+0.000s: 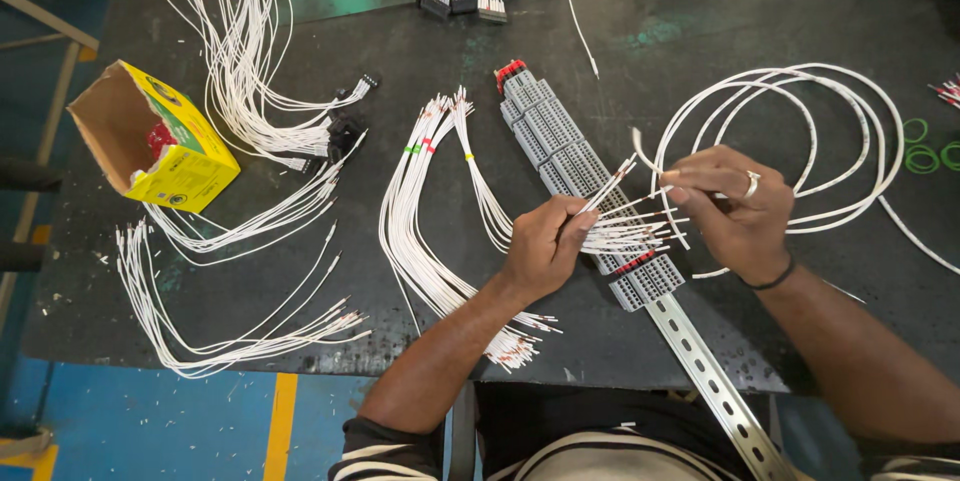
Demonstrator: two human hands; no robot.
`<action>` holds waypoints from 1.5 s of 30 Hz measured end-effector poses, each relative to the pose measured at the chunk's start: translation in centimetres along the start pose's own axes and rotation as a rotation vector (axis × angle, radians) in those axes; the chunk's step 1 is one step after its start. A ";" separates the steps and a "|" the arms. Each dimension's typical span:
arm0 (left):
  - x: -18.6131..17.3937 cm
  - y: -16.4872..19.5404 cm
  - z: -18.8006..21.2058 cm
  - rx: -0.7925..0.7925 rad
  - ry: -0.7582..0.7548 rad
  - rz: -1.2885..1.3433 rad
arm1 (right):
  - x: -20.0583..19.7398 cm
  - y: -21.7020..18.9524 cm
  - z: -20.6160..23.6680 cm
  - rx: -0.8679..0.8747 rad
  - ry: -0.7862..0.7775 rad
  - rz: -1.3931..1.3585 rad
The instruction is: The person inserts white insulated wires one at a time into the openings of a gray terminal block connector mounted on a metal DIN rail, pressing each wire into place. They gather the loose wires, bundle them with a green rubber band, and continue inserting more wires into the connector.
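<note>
One grey terminal block strip on one metal rail, mid table. Left hand fingers pinched on one white wire; right hand fingers closed, pinching another wire end above the strip.

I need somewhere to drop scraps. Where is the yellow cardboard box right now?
In the head view the yellow cardboard box lies open at the table's left edge, beside the loose white wire bundles, far from both hands.

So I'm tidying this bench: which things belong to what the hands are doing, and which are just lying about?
In hand:
left hand
right hand
fan of white wires
grey terminal block strip
metal rail

Lying about:
yellow carton
coiled white cable
green rubber bands
</note>
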State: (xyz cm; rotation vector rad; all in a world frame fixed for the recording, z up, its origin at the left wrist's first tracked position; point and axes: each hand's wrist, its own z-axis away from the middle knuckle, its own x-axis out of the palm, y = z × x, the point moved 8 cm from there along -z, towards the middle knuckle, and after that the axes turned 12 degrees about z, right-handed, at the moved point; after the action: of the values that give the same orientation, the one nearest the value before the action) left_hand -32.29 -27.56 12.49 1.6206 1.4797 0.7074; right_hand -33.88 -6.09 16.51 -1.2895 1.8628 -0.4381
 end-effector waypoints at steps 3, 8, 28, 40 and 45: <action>0.1 -0.1 -0.2 0.015 -0.002 0.005 | -0.2 -0.5 0.1 -0.053 -0.003 0.053; 0.1 -0.3 -0.2 -0.014 0.008 -0.007 | -0.6 -0.4 0.1 -0.029 0.026 0.047; 0.4 -0.4 0.0 -0.007 -0.034 -0.002 | -0.6 -1.7 -0.4 -0.130 -0.056 0.051; 0.7 0.0 -0.2 -0.027 -0.062 -0.049 | -1.1 -2.1 -0.5 -0.195 -0.095 0.270; 0.7 0.1 -0.4 -0.024 -0.068 -0.051 | -0.9 -0.7 -0.5 -0.106 -0.133 0.125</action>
State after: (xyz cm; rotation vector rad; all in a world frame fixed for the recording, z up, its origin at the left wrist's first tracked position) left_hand -32.44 -26.77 12.63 1.5682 1.4533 0.6336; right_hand -33.67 -5.63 17.66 -1.2314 1.8616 -0.1850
